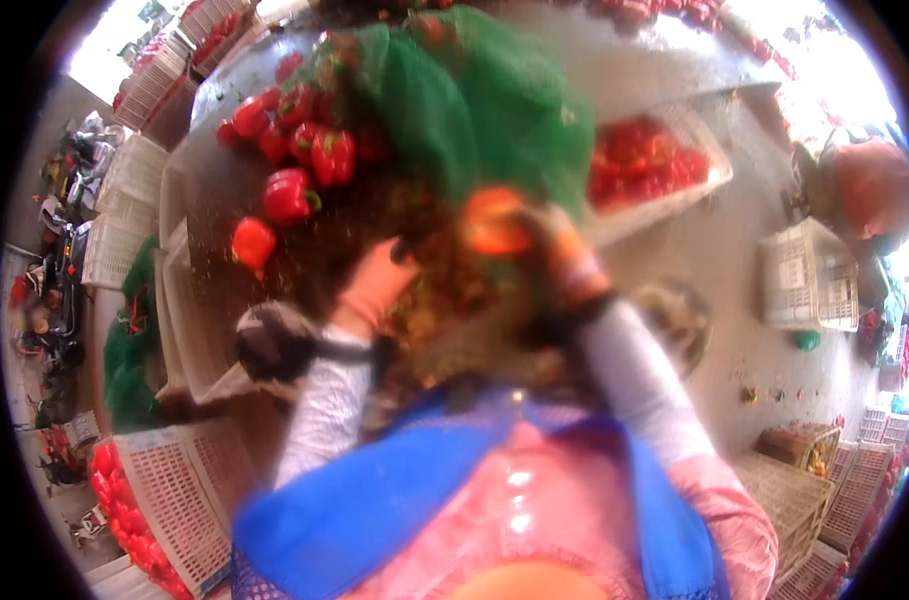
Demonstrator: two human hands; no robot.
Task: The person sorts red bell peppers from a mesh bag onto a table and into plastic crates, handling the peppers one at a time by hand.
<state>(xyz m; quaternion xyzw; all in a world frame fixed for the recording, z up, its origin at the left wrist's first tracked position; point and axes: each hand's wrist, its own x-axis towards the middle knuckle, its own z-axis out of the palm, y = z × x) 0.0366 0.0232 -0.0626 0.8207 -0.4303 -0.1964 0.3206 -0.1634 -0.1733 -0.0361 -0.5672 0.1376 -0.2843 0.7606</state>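
Observation:
My right hand (567, 251), blurred, holds an orange-red bell pepper (498, 221) at its fingertips, just in front of a green mesh sack (484, 112). To the left, my left hand (383, 277) is in a pinkish glove with its fingers bent around something small and dark that I cannot make out. Several red bell peppers (333, 157) lie on the work surface beyond my left hand, and one more orange-red pepper (253, 244) sits nearer at its left. Plant scraps (424, 307) cover the area between my hands.
A white crate of red peppers (653, 202) stands right of the sack. Pale plastic crates (181, 315) line the left side, with a crate (177, 495) beside red peppers at lower left. An empty white crate (792, 285) and a person (871, 187) are at the right.

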